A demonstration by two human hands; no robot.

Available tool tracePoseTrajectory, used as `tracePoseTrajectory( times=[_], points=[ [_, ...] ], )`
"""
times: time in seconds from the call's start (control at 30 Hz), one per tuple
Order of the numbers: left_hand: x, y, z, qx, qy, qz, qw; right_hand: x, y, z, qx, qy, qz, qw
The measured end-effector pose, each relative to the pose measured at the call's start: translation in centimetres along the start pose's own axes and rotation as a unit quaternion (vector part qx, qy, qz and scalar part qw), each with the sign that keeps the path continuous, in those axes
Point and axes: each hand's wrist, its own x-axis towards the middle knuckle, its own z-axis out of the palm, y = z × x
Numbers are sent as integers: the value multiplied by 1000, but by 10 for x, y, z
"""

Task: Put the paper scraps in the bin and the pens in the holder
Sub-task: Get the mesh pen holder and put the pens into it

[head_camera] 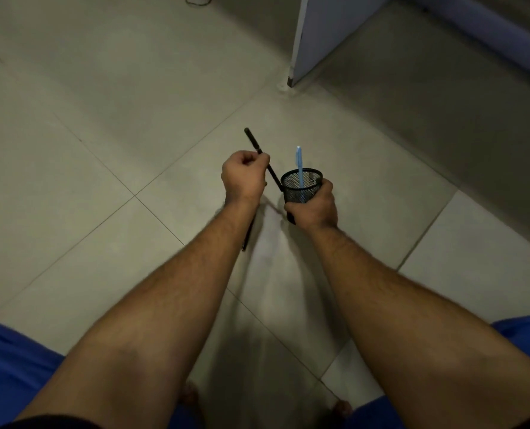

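Note:
My right hand (315, 205) grips a black mesh pen holder (301, 185) above the tiled floor. A light blue pen (299, 164) stands upright inside it. My left hand (245, 176) is closed around a black pen (257, 148), held slanted; its lower tip touches the outside of the holder's left rim. A second dark pen (247, 235) shows partly below my left wrist, mostly hidden by the forearm; whether it lies on the floor I cannot tell. No paper scraps or bin are in view.
A pale blue panel (325, 35) stands on the floor at the upper right, its foot (285, 88) near the tile joint. A thin cord loop (197, 0) lies at the top edge. My knees in blue cloth fill the lower corners.

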Motion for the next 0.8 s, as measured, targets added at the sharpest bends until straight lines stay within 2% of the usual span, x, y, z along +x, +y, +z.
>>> tracePoseTrajectory(
  times=[0.13, 0.27, 0.37, 0.5, 0.57, 0.7, 0.73, 0.8],
  points=[
    [-2, 8, 6, 9, 7, 34, 999, 1, -1, 0, -2, -8, 0, 1000],
    [-6, 7, 10, -3, -17, 44, 999, -1, -2, 2, -15, -10, -16, 1000],
    [-5, 7, 9, -41, -4, 29, 999, -2, 0, 3, -19, -11, -26, 999],
    [-6, 6, 6, -124, 5, -31, 992, -4, 1, 5, -16, -23, -47, 999],
    [-5, -3, 7, -78, -16, -15, 997, -3, -1, 5, -13, -23, -46, 999],
    [-17, -19, 4, 97, -104, 33, 989, 2, -6, 4, -5, -2, -44, 999],
    [-18, -20, 1, 107, -98, 45, 988, 3, -6, 4, -3, 0, -46, 999],
    [-16, -22, -7, 48, -41, 29, 998, 2, -5, 4, 5, 3, -45, 999]
  ],
)
